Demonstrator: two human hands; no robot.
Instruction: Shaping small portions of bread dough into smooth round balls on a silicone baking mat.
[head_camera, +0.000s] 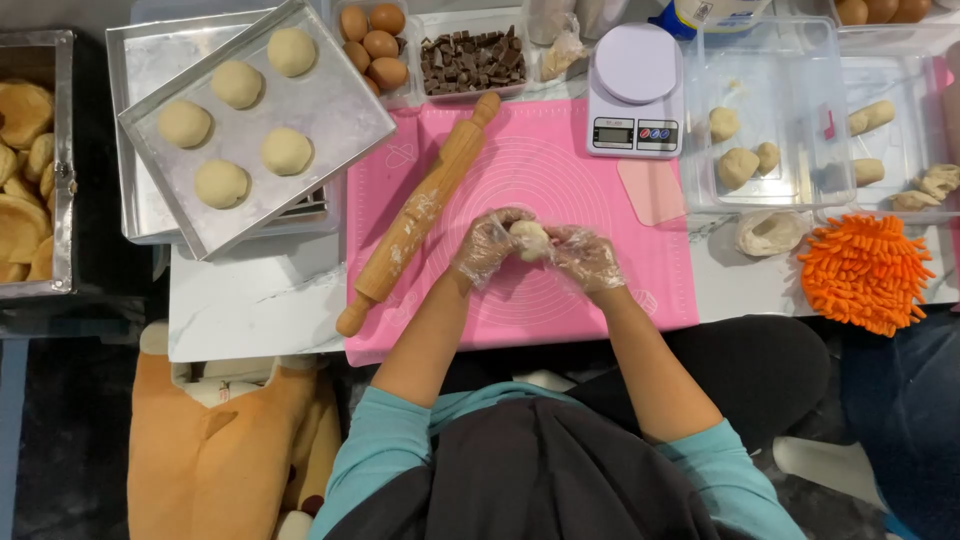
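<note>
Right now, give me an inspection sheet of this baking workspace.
Surface: pink silicone mat on a white marble-look table.
Job's things: dough ball, pinched between both hands.
Clutter: rolling pin, tray of five dough balls, kitchen scale, chocolate chunks, eggs, orange mitt.
Grippers: left hand and right hand in clear gloves.
Cables: nothing seen.
Surroundings: baked buns at the left.

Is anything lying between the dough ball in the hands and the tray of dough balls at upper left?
Yes: the rolling pin lies diagonally on the pink mat, between the dough ball and the tray.
</note>
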